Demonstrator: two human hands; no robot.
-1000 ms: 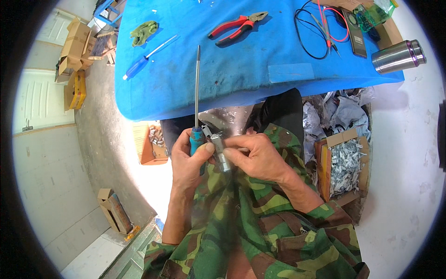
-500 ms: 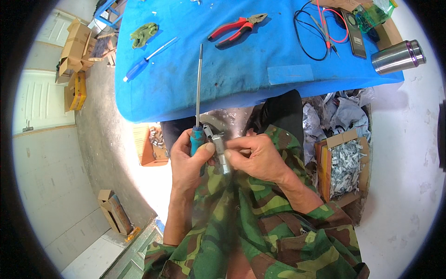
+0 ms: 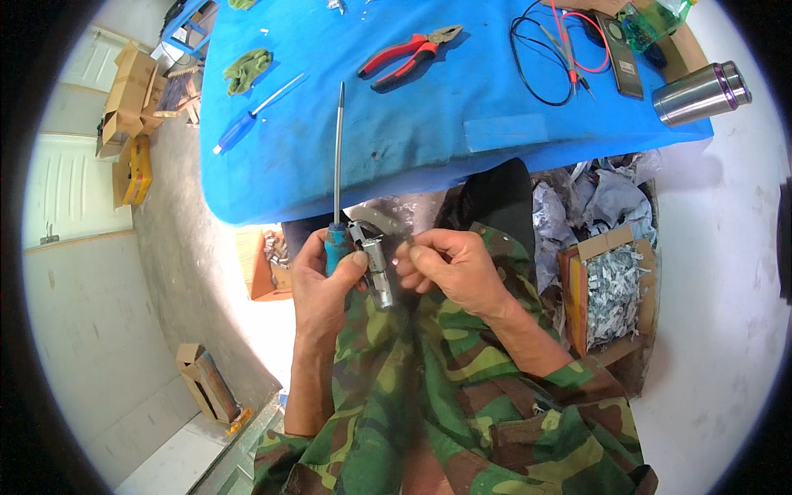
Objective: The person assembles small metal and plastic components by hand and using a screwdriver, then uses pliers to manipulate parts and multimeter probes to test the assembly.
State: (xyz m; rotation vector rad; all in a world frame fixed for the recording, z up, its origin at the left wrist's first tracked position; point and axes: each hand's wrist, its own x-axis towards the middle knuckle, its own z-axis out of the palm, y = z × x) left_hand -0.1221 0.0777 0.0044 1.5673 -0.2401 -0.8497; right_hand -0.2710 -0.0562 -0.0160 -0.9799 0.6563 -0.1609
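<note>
My left hand (image 3: 318, 290) is closed around the teal handle of a screwdriver (image 3: 337, 241), whose long shaft points up toward the table. With the same hand I hold a silver metal part (image 3: 377, 271), roughly tubular with a dark piece at its upper left, the thumb pressed against its side. To its right, a short gap away, is my right hand (image 3: 460, 268). Its thumb and forefinger are pinched together; whatever is between them is too small to make out. Both hands are above my lap, in front of the table edge.
On the blue-covered table (image 3: 330, 177) lie red-handled pliers (image 3: 408, 56), a blue screwdriver (image 3: 239, 130), a green glove (image 3: 247, 70), a meter (image 3: 620, 62) with leads and a steel flask (image 3: 701, 95). Boxes of metal scraps (image 3: 615, 293) and small parts (image 3: 276, 247) stand below.
My right hand has moved away from the metal part, opening a gap between them. The metal part and screwdriver have shifted slightly left, and the view has moved a little.
</note>
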